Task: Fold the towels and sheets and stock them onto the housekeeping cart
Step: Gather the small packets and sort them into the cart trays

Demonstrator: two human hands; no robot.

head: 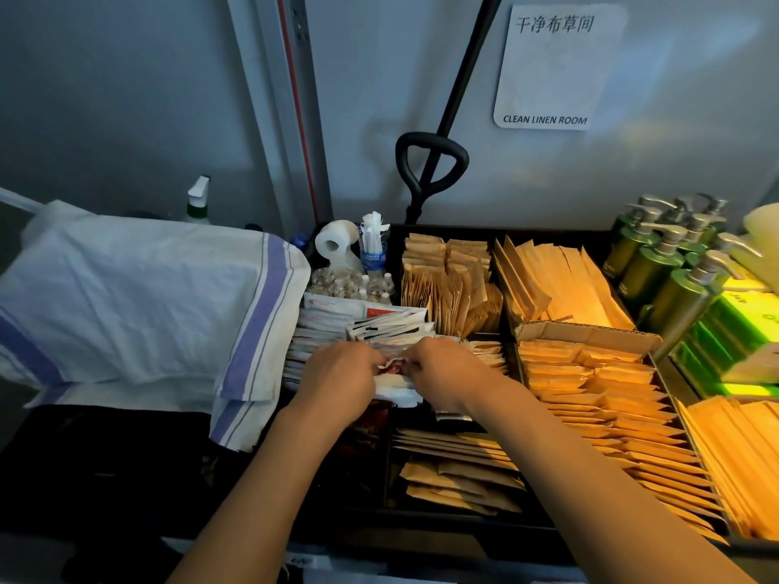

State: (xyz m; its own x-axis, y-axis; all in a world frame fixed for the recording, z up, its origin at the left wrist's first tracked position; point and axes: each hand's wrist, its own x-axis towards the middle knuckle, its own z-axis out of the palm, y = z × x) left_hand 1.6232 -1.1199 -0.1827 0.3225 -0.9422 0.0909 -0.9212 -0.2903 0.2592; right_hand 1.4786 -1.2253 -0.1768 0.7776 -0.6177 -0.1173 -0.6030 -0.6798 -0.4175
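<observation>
My two bare forearms reach forward from the near edge over the black tray (455,520) on top of the housekeeping cart. My left hand (337,375) and right hand (447,373) sit close together, fingers curled down, both pinching the same small red-and-white sachet (394,366) above a stack of white sachets (324,330); their red print is too small to read. Near and right of my hands, tray compartments hold rows of brown paper packets (590,385). To the left, a folded white towel with blue stripes (139,305) lies draped over the cart's left end, beside the tray. Farther back stand more brown packets, small clear bottles, a toilet roll (335,240) and a bottle stuffed with white wrapped sticks. At far right stand green pump bottles (657,263) and green boxes. Behind, a black handle (430,162) leans on the grey wall, and a sign (556,65) reads "干净布草间" and "CLEAN LINEN ROOM".
</observation>
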